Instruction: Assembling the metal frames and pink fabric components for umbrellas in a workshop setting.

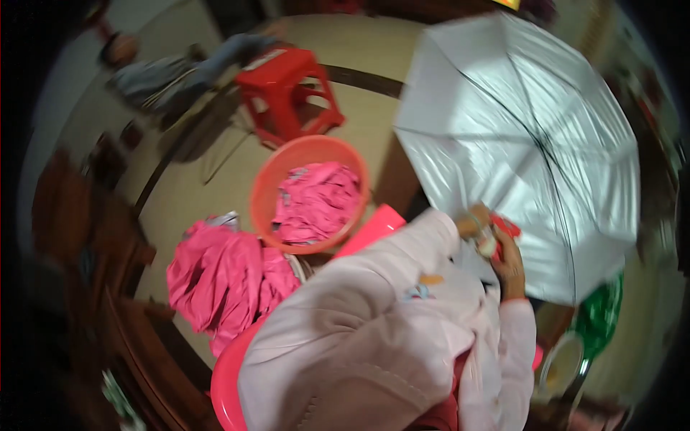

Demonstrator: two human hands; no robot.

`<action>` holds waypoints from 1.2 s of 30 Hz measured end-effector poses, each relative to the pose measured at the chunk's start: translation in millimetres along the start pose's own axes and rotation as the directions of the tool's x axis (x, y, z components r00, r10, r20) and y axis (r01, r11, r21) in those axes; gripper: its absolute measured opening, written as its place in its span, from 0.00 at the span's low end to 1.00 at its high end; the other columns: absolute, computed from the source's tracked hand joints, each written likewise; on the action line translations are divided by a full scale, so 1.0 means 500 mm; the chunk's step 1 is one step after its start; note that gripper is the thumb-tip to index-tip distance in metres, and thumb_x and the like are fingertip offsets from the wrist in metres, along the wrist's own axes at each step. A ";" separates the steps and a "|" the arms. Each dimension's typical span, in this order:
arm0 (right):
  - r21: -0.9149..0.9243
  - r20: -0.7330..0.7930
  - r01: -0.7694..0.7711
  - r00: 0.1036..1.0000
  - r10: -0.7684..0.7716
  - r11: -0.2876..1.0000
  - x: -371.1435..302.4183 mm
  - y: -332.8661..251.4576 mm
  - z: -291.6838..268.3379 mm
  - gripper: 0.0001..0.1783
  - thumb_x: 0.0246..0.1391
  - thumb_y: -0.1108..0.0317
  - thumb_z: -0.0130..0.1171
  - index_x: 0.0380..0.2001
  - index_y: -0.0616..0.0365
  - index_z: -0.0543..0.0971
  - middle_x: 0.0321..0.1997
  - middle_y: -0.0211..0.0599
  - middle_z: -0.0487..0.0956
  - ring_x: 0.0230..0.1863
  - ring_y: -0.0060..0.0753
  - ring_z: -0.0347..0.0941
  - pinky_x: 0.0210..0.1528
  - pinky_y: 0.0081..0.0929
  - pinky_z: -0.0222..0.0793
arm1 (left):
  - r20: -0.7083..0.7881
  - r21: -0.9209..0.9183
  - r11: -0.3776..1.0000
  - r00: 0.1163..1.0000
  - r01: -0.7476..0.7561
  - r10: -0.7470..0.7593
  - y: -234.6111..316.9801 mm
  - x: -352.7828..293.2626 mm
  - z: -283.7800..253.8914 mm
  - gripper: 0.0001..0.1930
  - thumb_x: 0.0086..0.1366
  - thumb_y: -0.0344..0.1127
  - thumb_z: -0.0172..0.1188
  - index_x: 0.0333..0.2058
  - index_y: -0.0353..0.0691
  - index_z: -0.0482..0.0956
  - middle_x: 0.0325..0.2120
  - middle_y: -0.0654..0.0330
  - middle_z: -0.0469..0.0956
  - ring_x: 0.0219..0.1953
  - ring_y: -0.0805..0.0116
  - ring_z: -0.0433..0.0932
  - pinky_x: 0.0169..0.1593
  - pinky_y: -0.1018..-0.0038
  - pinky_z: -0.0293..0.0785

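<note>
My left hand (471, 221) and my right hand (511, 264) meet in front of me, close to the lower edge of an open umbrella (481, 108) whose silvery inside and dark ribs show. Both sets of fingers are curled around something small. A bit of red (506, 226) and a pale rounded piece (488, 248) show between them, too blurred to name. The right thumb and fingers close on it from the right side. The left fingers bend in from the left, partly hidden. Pale pink sleeves cover both arms.
An orange basin (260, 197) with pink fabric (316, 201) stands ahead, below a red plastic stool (287, 90). More pink fabric (223, 276) is heaped at the left. A person (165, 75) sits or leans at the far left. A green bag (600, 316) lies at the right.
</note>
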State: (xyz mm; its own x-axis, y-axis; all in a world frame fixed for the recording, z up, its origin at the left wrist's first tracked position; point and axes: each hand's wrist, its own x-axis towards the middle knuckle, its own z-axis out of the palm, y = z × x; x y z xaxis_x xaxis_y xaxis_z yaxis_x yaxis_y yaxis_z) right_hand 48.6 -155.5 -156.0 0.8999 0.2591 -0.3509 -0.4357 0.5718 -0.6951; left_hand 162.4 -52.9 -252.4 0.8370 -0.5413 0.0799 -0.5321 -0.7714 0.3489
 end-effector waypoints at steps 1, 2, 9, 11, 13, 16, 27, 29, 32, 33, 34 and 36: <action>-0.048 -0.054 0.024 0.998 -0.027 0.999 -0.011 -0.005 -0.014 0.19 0.54 0.65 0.47 0.49 0.60 0.66 0.41 0.39 0.73 0.39 0.34 0.73 0.39 0.30 0.72 | 0.165 0.264 0.915 0.949 -0.305 0.268 0.025 0.005 -0.012 0.13 0.49 0.41 0.54 0.26 0.39 0.80 0.29 0.55 0.78 0.35 0.59 0.76 0.39 0.68 0.71; -0.097 -0.084 -0.007 0.996 -0.001 0.995 -0.013 0.000 0.008 0.20 0.54 0.64 0.48 0.48 0.60 0.66 0.41 0.40 0.73 0.37 0.35 0.73 0.37 0.31 0.73 | 0.067 0.165 0.986 0.997 0.023 -0.034 0.006 0.004 0.024 0.11 0.50 0.38 0.52 0.26 0.40 0.81 0.29 0.54 0.78 0.34 0.59 0.76 0.40 0.68 0.71; -0.160 -0.075 -0.042 0.997 0.030 0.986 -0.010 0.014 -0.021 0.13 0.52 0.64 0.47 0.38 0.60 0.68 0.24 0.44 0.75 0.24 0.41 0.73 0.30 0.37 0.73 | -0.065 -0.093 0.971 0.972 0.220 -0.226 0.008 0.020 0.084 0.10 0.52 0.35 0.51 0.23 0.38 0.80 0.25 0.48 0.78 0.31 0.55 0.78 0.36 0.66 0.73; -0.129 -0.109 -0.034 0.994 0.020 0.991 -0.008 0.013 -0.029 0.13 0.52 0.64 0.46 0.38 0.60 0.68 0.23 0.44 0.75 0.23 0.42 0.73 0.28 0.39 0.73 | -0.066 -0.089 0.983 0.984 0.161 -0.167 0.014 0.043 0.075 0.10 0.52 0.34 0.51 0.23 0.38 0.80 0.25 0.48 0.78 0.30 0.54 0.78 0.36 0.66 0.73; -0.140 -0.116 -0.072 0.992 0.055 0.987 -0.004 0.010 -0.033 0.12 0.52 0.65 0.46 0.38 0.60 0.68 0.23 0.44 0.75 0.24 0.42 0.73 0.28 0.39 0.74 | 0.091 0.119 0.981 0.982 0.156 -0.167 0.040 0.029 0.037 0.09 0.56 0.36 0.51 0.29 0.44 0.81 0.31 0.56 0.79 0.34 0.63 0.78 0.36 0.70 0.73; -0.137 -0.103 -0.049 0.994 0.035 0.989 -0.004 0.005 -0.024 0.12 0.51 0.65 0.47 0.38 0.58 0.68 0.24 0.43 0.75 0.24 0.41 0.73 0.29 0.39 0.74 | 0.130 0.185 0.977 0.983 0.108 -0.133 0.048 0.007 -0.015 0.10 0.57 0.38 0.51 0.32 0.46 0.81 0.33 0.61 0.79 0.35 0.65 0.78 0.37 0.73 0.72; -0.132 -0.100 -0.062 0.994 0.048 0.989 -0.001 0.005 -0.036 0.13 0.50 0.65 0.48 0.40 0.55 0.69 0.25 0.41 0.75 0.27 0.39 0.73 0.32 0.41 0.72 | 0.017 0.044 0.994 0.995 0.098 -0.099 0.029 0.005 0.006 0.09 0.54 0.35 0.53 0.26 0.40 0.81 0.27 0.52 0.78 0.32 0.58 0.79 0.35 0.69 0.73; -0.151 -0.084 -0.059 0.995 0.046 0.987 -0.003 0.003 -0.029 0.14 0.50 0.66 0.48 0.41 0.55 0.68 0.25 0.42 0.75 0.27 0.40 0.73 0.33 0.41 0.72 | -0.059 0.013 0.994 0.992 0.112 -0.111 0.009 0.037 0.076 0.11 0.54 0.35 0.51 0.25 0.38 0.80 0.26 0.50 0.78 0.31 0.56 0.78 0.37 0.68 0.73; -0.102 -0.104 -0.059 0.993 0.049 0.993 0.005 0.011 -0.056 0.14 0.51 0.65 0.48 0.42 0.56 0.68 0.25 0.43 0.75 0.27 0.40 0.73 0.34 0.42 0.72 | 0.032 -0.380 0.867 0.942 0.321 -0.335 0.045 -0.006 -0.012 0.09 0.51 0.35 0.53 0.24 0.37 0.80 0.27 0.47 0.77 0.32 0.53 0.77 0.38 0.66 0.73; -0.076 -0.096 -0.064 0.994 0.057 0.995 0.005 0.015 -0.064 0.15 0.51 0.64 0.48 0.42 0.56 0.68 0.25 0.44 0.75 0.27 0.40 0.73 0.34 0.43 0.72 | 0.012 -0.378 0.875 0.946 0.303 -0.323 0.049 -0.015 -0.020 0.09 0.51 0.35 0.54 0.24 0.37 0.80 0.27 0.48 0.77 0.32 0.53 0.77 0.38 0.65 0.73; -0.091 -0.034 -0.053 0.998 0.050 0.994 0.011 0.016 -0.085 0.14 0.52 0.65 0.48 0.43 0.55 0.68 0.28 0.42 0.76 0.29 0.40 0.74 0.35 0.44 0.72 | -0.004 -0.376 0.883 0.953 0.281 -0.304 0.057 -0.022 -0.028 0.09 0.51 0.36 0.54 0.24 0.37 0.80 0.27 0.48 0.77 0.32 0.52 0.77 0.37 0.65 0.73; -0.065 -0.079 -0.051 0.996 0.046 0.997 0.005 0.014 -0.040 0.14 0.53 0.66 0.47 0.43 0.56 0.69 0.33 0.40 0.76 0.32 0.39 0.74 0.37 0.43 0.72 | 0.008 -0.314 0.919 0.968 0.240 -0.250 0.035 -0.018 -0.011 0.10 0.51 0.36 0.53 0.25 0.38 0.80 0.28 0.49 0.77 0.33 0.54 0.77 0.38 0.66 0.72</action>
State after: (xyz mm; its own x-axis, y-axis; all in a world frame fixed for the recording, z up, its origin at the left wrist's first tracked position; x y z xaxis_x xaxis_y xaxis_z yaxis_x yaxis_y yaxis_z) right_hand 47.3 -166.5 -174.5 0.8745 0.2229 -0.4308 -0.4815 0.5060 -0.7157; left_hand 146.3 -59.6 -241.6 0.9424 -0.3339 -0.0173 -0.2482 -0.7334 0.6329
